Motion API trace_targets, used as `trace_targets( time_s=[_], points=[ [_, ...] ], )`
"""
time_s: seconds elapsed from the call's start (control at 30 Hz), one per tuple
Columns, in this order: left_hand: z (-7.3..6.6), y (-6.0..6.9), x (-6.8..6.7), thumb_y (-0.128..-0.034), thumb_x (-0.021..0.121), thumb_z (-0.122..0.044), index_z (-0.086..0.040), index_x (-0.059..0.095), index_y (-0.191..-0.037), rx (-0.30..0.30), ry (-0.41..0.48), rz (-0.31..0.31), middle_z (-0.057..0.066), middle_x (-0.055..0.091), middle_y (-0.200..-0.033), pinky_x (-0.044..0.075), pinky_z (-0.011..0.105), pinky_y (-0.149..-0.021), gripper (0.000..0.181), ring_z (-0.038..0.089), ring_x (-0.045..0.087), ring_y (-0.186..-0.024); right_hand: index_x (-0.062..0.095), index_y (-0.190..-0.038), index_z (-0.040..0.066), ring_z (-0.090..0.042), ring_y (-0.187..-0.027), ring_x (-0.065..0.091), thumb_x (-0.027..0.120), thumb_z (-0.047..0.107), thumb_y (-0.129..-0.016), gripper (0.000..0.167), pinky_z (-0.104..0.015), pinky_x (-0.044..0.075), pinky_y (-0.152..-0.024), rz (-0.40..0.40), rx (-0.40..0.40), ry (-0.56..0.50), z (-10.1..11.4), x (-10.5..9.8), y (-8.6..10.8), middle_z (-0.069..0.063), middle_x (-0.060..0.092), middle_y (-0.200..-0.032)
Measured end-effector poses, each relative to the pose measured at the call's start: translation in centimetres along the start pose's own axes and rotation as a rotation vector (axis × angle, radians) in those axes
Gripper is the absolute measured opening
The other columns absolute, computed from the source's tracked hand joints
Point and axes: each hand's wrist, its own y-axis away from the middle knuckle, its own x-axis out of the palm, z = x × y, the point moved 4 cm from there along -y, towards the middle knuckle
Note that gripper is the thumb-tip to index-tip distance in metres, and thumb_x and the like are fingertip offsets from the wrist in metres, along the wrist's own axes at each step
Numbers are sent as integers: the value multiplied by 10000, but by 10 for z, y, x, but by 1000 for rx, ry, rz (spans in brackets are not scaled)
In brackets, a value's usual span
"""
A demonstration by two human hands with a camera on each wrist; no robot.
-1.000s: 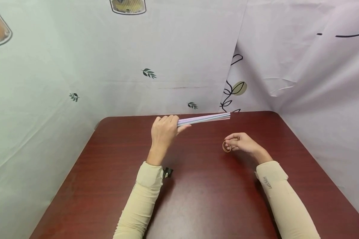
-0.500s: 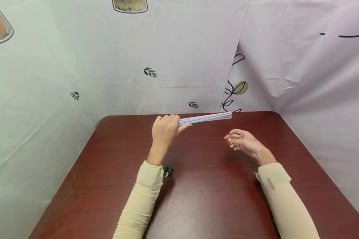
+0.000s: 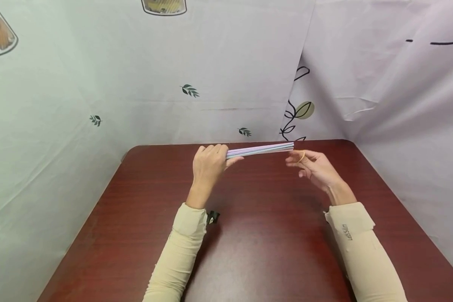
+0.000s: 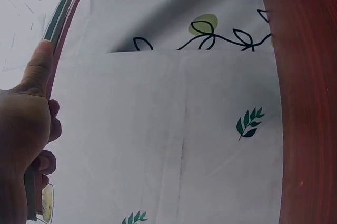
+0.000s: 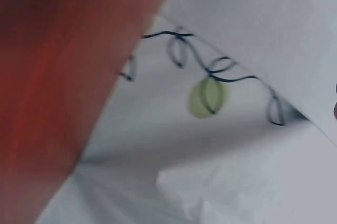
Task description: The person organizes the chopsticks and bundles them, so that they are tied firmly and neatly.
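Sticks [image 3: 260, 149], partly covered, gripped in left hand [image 3: 209, 164]; right hand [image 3: 317, 167] blurred, hold on band [image 3: 303, 155] unclear.

Got two hands, one left hand [image 3: 210, 165] and one right hand [image 3: 317, 168]. One bunch of pastel sticks [image 3: 264, 149], several for sure, but they overlap so I can't get an exact number. Just one thin band [image 3: 303, 157], two sleeves [image 3: 179, 256], one table [image 3: 268, 247]. Head view backdrop shows three leaf sprigs [image 3: 190, 90] and one green blob [image 3: 305, 110].
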Motion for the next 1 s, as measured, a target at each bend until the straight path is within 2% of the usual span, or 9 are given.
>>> trace_targets(
  time_s=[0.1,0.2,0.27,0.37,0.47,0.53,0.73,0.87,1.0],
  points=[
    [1,1,0,-716,752,-619,-115,437,-621,-2,-2,14,7,382,-501,297,309,-489,602,181,427,-431,731,-1145,121,-137,-983,690,597,119,-973,218,-224,540,-662,-43,-80,-56,15,11,-3,-28,726,-1090],
    [1,0,-1,-724,759,-615,-112,444,-625,0,-2,28,10,390,-504,305,312,-490,601,180,431,-436,696,-1205,32,-144,-1001,681,622,-16,-935,283,-262,561,-752,-52,-159,-30,26,21,-8,-39,714,-1120],
    [1,0,-2,-745,746,-615,-110,453,-629,4,-1,40,14,400,-507,312,315,-492,596,183,441,-442,670,-1231,-16,-129,-981,682,646,-91,-897,343,-262,560,-784,-46,-193,38,31,28,-12,-38,715,-1118],
    [0,0,-3,-778,705,-632,-111,461,-636,12,-10,57,13,415,-515,323,314,-498,593,181,458,-453,661,-1235,-41,-104,-936,681,699,-127,-840,406,-237,554,-785,-16,-221,197,34,38,-18,-28,727,-1093],
    [-2,-1,-4,-778,698,-636,-111,466,-643,15,0,65,13,427,-522,328,314,-502,589,184,471,-464,700,-1193,-3,-79,-846,673,766,-66,-809,394,-209,551,-743,-2,-209,378,36,45,-22,14,733,-1059],
    [-3,-1,-4,-763,714,-631,-113,469,-646,13,7,63,13,429,-524,325,313,-501,585,182,472,-466,700,-1186,-14,-79,-820,668,792,-33,-798,399,-203,547,-721,-2,-205,484,38,48,-24,6,727,-1061],
    [-8,-3,-5,-753,717,-631,-119,475,-644,18,22,45,1,417,-521,303,302,-483,577,165,439,-448,711,-1194,29,-207,-923,645,853,21,-745,471,-182,487,-743,-18,-223,706,47,54,-22,-153,667,-1147],
    [-10,-5,-6,-759,714,-627,-119,489,-651,24,29,57,1,443,-529,320,301,-489,566,168,464,-458,739,-1153,50,-199,-984,591,866,26,-725,447,-212,438,-780,-28,-300,822,55,60,-17,-104,676,-1113],
    [-10,-3,-5,-782,683,-632,-118,505,-666,22,22,89,3,473,-539,340,303,-503,556,174,494,-473,767,-1080,47,-202,-1038,518,882,12,-677,421,-262,363,-862,-14,-443,913,60,70,-12,-79,645,-1116]
  ],
)
